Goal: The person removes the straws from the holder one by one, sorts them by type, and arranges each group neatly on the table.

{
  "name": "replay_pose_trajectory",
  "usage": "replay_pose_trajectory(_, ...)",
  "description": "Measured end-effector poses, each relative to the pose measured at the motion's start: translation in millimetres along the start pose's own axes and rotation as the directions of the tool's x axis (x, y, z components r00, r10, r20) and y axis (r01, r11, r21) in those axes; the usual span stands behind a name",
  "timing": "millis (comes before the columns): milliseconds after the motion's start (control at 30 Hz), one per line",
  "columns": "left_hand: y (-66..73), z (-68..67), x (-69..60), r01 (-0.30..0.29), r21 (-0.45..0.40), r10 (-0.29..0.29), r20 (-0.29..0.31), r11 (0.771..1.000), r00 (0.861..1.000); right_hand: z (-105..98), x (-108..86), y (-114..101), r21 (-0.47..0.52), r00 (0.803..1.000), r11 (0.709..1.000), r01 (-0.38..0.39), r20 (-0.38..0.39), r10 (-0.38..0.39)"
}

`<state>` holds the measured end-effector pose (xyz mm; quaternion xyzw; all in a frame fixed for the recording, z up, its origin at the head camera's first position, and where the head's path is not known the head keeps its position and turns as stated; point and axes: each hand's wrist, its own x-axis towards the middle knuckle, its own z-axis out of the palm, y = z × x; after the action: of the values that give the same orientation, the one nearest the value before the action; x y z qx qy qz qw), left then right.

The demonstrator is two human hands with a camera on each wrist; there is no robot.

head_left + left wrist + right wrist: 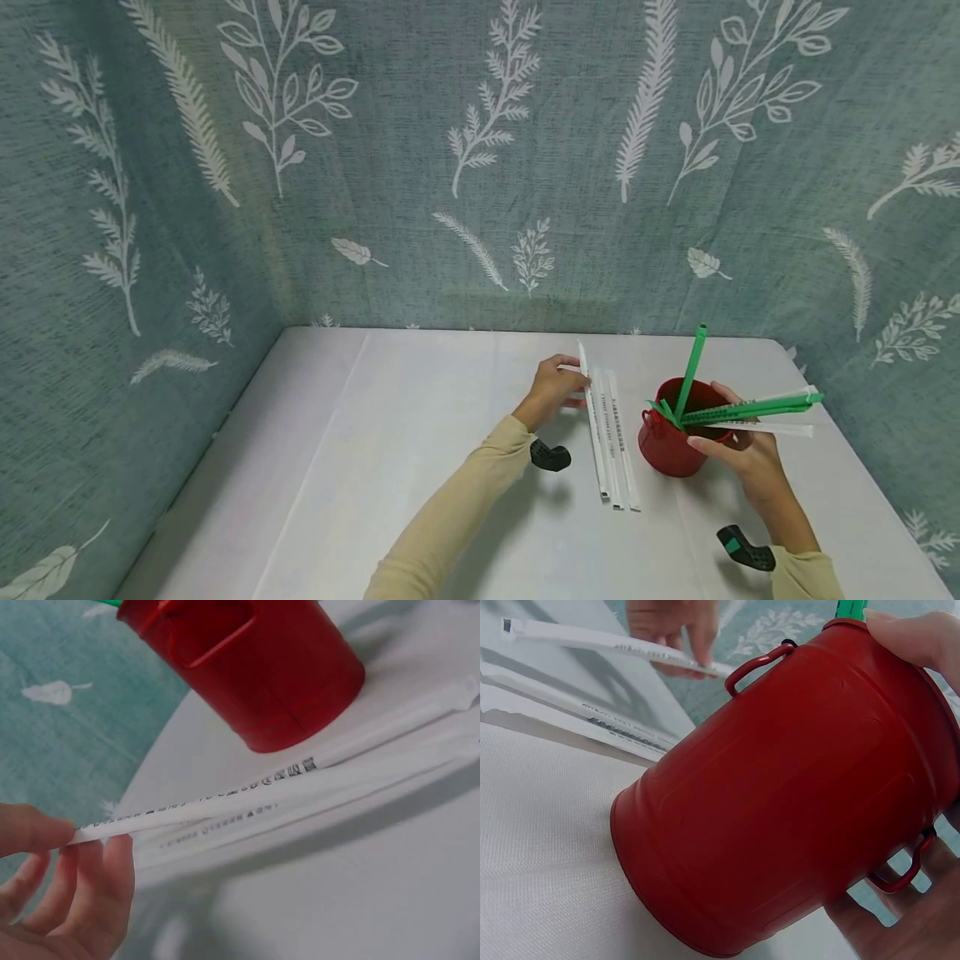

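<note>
My left hand [557, 385] pinches the far end of a white paper-wrapped straw [195, 811] between thumb and fingers; that end is raised off the table. Two more wrapped straws [619, 442] with printed lettering lie just to its right. My right hand [753, 467] grips a red metal bucket [670, 450] by its right side, thumb near the rim and other fingers partly hidden behind it. Small looped handles [757, 667] stick out from the bucket's sides. Green straws [772, 407] and white-wrapped ones [776, 430] lean out of the bucket, mostly rightward; one green straw stands nearly upright.
The white table [420, 392] carries these things on its right half. A teal leaf-patterned curtain [405, 167] hangs behind and at both sides. Black wrist-worn devices [551, 456] show by each sleeve.
</note>
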<state>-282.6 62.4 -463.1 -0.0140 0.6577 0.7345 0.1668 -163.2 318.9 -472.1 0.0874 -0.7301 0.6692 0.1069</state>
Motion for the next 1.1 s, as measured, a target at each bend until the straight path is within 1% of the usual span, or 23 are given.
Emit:
replay_pose_trajectory(133, -7.3, 1.9, 4.7, 0.018, 0.001, -0.018, -0.009, 1.000, 1.000, -1.1, 0.0, 3.5, -0.004, 1.000, 1.000, -0.010, -0.001, 0.010)
replay_pose_trajectory(300, -13.0, 6.4, 6.0, 0.032, 0.025, -0.031, -0.032, 0.999, 0.999, -1.4, -0.6, 3.9, -0.007, 1.000, 1.000, -0.013, 0.001, 0.013)
replay_pose_trajectory(467, -20.0, 13.2, 6.9, 0.027, 0.060, -0.021, -0.093, 0.998, 0.995, -0.3, -1.4, 2.6, -0.009, 1.000, 1.000, -0.018, -0.007, 0.018)
replay_pose_trajectory(633, -24.4, 17.9, 7.9, 0.013, 0.107, 0.006, -0.167, 0.994, 0.986, 0.2, -1.1, 2.0, -0.008, 1.000, 1.000, -0.024, -0.002, 0.024)
replay_pose_trajectory(767, -26.8, 21.1, 8.1, 0.000, 0.173, 0.036, -0.203, 0.985, 0.979, 0.2, -1.7, 1.9, -0.008, 1.000, 1.000, -0.021, 0.000, 0.021)
replay_pose_trajectory(867, -28.6, 23.6, 8.9, -0.009, 0.218, 0.057, -0.218, 0.976, 0.974, 0.7, -1.9, 0.8, -0.006, 1.000, 1.000, -0.020, -0.003, 0.020)
replay_pose_trajectory(1033, -29.4, 27.6, 9.3, -0.009, 0.290, 0.086, -0.257, 0.957, 0.962, 0.6, -1.6, 0.4, -0.008, 1.000, 1.000, -0.020, -0.007, 0.020)
replay_pose_trajectory(1100, -29.5, 28.6, 8.9, -0.009, 0.328, 0.104, -0.270, 0.945, 0.957, 0.9, -1.4, 0.5, -0.012, 1.000, 1.000, -0.018, -0.006, 0.018)
